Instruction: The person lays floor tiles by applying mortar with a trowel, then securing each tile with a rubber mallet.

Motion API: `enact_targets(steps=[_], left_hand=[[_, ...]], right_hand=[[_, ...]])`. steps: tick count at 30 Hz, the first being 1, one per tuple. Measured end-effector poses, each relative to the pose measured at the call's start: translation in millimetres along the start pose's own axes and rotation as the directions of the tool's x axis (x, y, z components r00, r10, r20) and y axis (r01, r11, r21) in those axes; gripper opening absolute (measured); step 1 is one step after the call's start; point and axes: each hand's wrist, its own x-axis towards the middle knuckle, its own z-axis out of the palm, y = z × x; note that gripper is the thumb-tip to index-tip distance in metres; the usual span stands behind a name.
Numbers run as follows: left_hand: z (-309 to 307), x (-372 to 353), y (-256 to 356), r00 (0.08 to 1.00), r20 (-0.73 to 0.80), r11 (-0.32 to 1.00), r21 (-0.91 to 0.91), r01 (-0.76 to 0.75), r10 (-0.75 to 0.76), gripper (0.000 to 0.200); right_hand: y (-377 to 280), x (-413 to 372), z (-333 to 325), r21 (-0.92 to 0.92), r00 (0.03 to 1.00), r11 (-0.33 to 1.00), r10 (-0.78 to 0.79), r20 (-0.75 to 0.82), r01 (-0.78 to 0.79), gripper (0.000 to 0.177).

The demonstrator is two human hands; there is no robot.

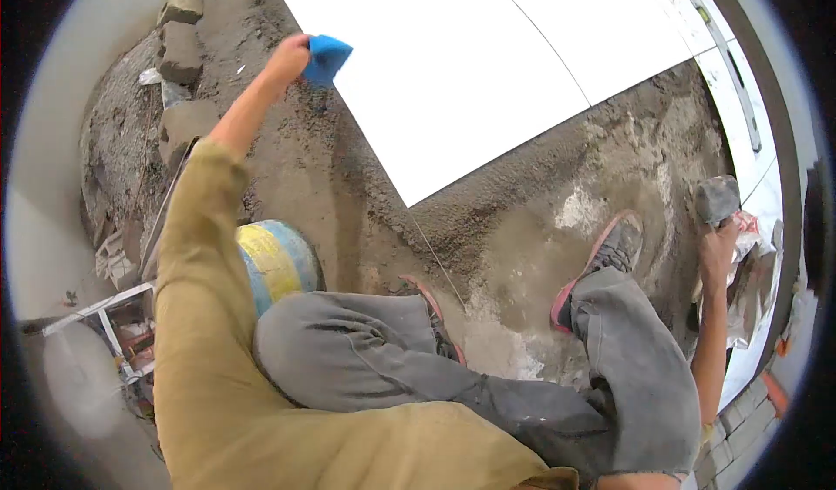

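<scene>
At the upper left, my left hand [292,59] is closed round a blue piece [327,58], perhaps a cloth or sponge, beside the left edge of a large white tile [444,72]. Far to the right, my right hand [718,245] grips a grey, rounded tool head or block [718,199], whose exact kind I cannot make out. This grey object is near the white tiles on the right. A thin string [440,264] runs over the mortar from the tile's near corner.
Rough mortar [496,194] borders the tile. A level [740,81] lies on the right-hand tiles. Crumpled bags [751,290] are near my right arm. A blue and yellow bucket [277,262] stands by my knee, with blocks [180,52] at the upper left.
</scene>
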Motion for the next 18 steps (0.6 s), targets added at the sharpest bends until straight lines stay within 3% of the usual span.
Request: enact_targets(steps=[1, 2, 4, 6, 7, 8, 9, 10, 12, 14, 15, 16, 17, 18], left_hand=[[-5, 18, 3, 0.982, -0.151, 0.97, 0.229, -0.078, 0.115, 0.033], [-4, 34, -2, 0.981, -0.157, 0.972, 0.223, -0.08, 0.116, 0.033], [15, 47, -10, 0.965, -0.257, 0.991, 0.113, 0.074, -0.042, 0.036], [60, 19, 3, 0.989, -0.128, 0.949, 0.294, 0.115, -0.08, 0.039], [83, 8, -4, 0.987, -0.149, 0.892, 0.435, 0.121, -0.061, 0.039], [113, -37, 22, 0.993, -0.062, 0.886, 0.447, 0.121, -0.104, 0.037], [135, -71, 18, 0.99, 0.108, 0.917, 0.397, 0.044, -0.095, 0.033], [155, -115, 38, 0.967, 0.226, 0.869, 0.494, -0.008, -0.119, 0.032], [175, -167, 25, 0.859, 0.511, 0.846, 0.472, -0.248, -0.033, 0.032], [155, -205, 41, 0.83, 0.552, 0.905, 0.304, -0.297, 0.086, 0.032], [131, -224, 58, 0.886, 0.449, 0.913, 0.302, -0.273, 0.116, 0.034], [97, -240, 67, 0.923, 0.347, 0.967, 0.127, -0.221, 0.165, 0.039], [59, -264, 85, 0.969, 0.124, 0.927, 0.287, -0.241, 0.214, 0.045], [17, -291, 87, 0.976, -0.056, 0.959, 0.209, -0.192, 0.208, 0.045]], right_hand=[[-4, 2, 4, -0.044, 1.0, 0.999, 0.028, 0.014, -0.027, 0.035], [-9, 2, 6, -0.091, 0.997, 0.994, 0.065, 0.03, -0.062, 0.034], [-39, -6, 13, -0.092, 0.998, 0.995, 0.043, -0.041, -0.047, 0.034], [-39, -5, 16, -0.294, 0.973, 0.933, 0.228, 0.036, -0.208, 0.041], [-19, -3, 19, -0.316, 0.978, 0.93, 0.206, 0.028, -0.187, 0.044], [-16, -2, 24, -0.317, 0.977, 0.929, 0.21, 0.027, -0.191, 0.044], [-16, 1, 29, -0.17, 0.989, 0.977, 0.136, 0.056, -0.125, 0.044], [-18, 2, 34, -0.015, 0.996, 0.998, 0.055, 0.076, -0.054, 0.044], [-37, 8, 40, 0.036, 0.995, 0.997, 0.059, 0.081, -0.062, 0.041], [-59, 18, 45, 0.074, 0.995, 0.995, 0.054, 0.086, -0.06, 0.039], [-68, 22, 47, 0.106, 0.997, 0.994, -0.001, 0.082, -0.008, 0.034], [-75, 24, 47, 0.13, 0.996, 0.991, -0.046, 0.077, 0.036, 0.029], [-84, 23, 47, 0.19, 0.984, 0.968, -0.174, 0.04, 0.164, 0.029], [-83, 25, 51, 0.235, 0.976, 0.95, -0.216, 0.02, 0.205, 0.03]])
